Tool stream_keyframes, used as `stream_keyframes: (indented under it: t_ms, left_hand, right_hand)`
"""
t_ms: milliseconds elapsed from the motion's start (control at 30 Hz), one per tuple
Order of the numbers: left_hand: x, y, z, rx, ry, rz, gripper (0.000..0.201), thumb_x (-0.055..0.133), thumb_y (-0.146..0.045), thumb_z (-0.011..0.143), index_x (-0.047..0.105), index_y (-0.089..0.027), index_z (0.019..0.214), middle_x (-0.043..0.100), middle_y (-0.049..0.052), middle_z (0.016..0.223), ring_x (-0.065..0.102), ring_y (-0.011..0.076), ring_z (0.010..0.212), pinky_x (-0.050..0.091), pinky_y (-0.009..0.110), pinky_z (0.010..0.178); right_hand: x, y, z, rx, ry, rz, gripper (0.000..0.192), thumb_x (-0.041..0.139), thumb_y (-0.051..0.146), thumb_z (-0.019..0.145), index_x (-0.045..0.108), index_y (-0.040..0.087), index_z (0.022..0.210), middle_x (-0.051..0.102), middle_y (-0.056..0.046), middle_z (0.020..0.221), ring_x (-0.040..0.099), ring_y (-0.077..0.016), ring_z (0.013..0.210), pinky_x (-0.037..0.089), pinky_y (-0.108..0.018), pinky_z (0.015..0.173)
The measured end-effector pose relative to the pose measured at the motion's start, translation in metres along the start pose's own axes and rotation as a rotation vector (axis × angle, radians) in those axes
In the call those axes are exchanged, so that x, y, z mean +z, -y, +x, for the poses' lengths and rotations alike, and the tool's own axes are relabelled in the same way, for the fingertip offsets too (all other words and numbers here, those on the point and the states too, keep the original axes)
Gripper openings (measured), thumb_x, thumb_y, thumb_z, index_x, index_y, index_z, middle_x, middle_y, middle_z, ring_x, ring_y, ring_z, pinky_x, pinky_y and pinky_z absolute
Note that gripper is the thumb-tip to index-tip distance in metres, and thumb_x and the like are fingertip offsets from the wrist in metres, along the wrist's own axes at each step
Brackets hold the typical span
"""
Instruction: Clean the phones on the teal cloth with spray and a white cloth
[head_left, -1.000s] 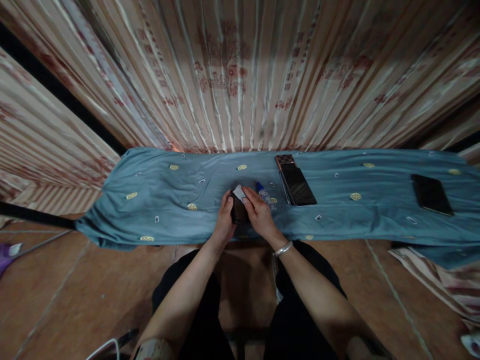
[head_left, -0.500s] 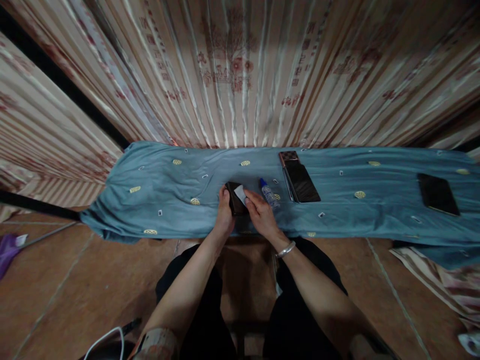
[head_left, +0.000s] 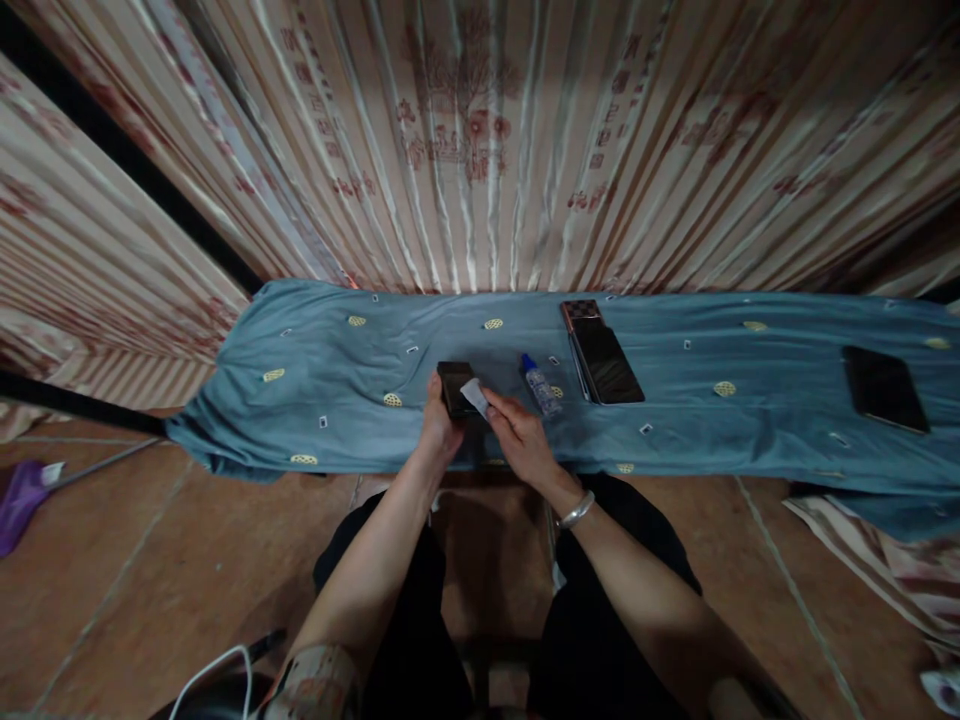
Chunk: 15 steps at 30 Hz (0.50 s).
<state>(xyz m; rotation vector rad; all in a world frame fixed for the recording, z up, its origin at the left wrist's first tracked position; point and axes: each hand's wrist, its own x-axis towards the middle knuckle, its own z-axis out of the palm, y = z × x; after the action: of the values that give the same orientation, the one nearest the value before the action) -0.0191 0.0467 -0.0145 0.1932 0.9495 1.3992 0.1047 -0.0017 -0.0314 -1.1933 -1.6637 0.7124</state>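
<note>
Now the left hand [head_left: 437,430] grips a small dark phone [head_left: 454,385] just left of frame centre, fingers closed round its lower end; the phone lies flatter and further up the blue cloth [head_left: 315,400] than a second ago. The right hand [head_left: 521,440] pinches a white wipe [head_left: 474,396] against the phone's right edge, lower than before. Just right of it lies a small bottle [head_left: 540,385], then a larger phone [head_left: 604,360], and another phone [head_left: 885,390] at far right, all unmoved.
</note>
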Motion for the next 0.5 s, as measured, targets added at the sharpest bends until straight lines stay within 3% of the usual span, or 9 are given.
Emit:
stream_keyframes:
  t_ms: [133,300,500]
  left_hand:
    - [0.001,-0.004,0.002,-0.093,-0.002,0.018,0.040,0.031,-0.035,0.097,0.065,-0.013,0.099,0.069,0.004,0.069,0.062,0.0151,0.059,0.051,0.027,0.064]
    - [0.007,-0.002,-0.005,-0.187,-0.024,0.017,0.041,0.032,-0.032,0.096,0.066,-0.013,0.083,0.066,0.004,0.062,0.062,0.0160,0.058,0.052,0.028,0.066]
    - [0.014,0.005,-0.015,-0.244,0.007,-0.015,0.049,0.028,-0.029,0.099,0.063,-0.015,0.067,0.065,0.004,0.059,0.060,0.0130,0.052,0.051,0.024,0.062]
  right_hand:
    - [-0.001,0.001,-0.005,-0.053,0.023,-0.023,0.044,0.042,0.018,0.091,0.061,0.025,0.130,0.071,-0.005,0.117,0.064,-0.0196,0.109,0.052,-0.037,0.097]
    - [-0.005,-0.002,-0.004,-0.078,-0.021,-0.076,0.032,0.053,0.023,0.091,0.067,0.027,0.120,0.072,-0.004,0.114,0.067,-0.0207,0.107,0.053,-0.037,0.095]
    - [-0.014,0.000,0.000,-0.239,-0.045,-0.235,0.027,0.052,0.026,0.095,0.069,0.025,0.116,0.070,-0.006,0.118,0.063,-0.0229,0.109,0.051,-0.042,0.097]
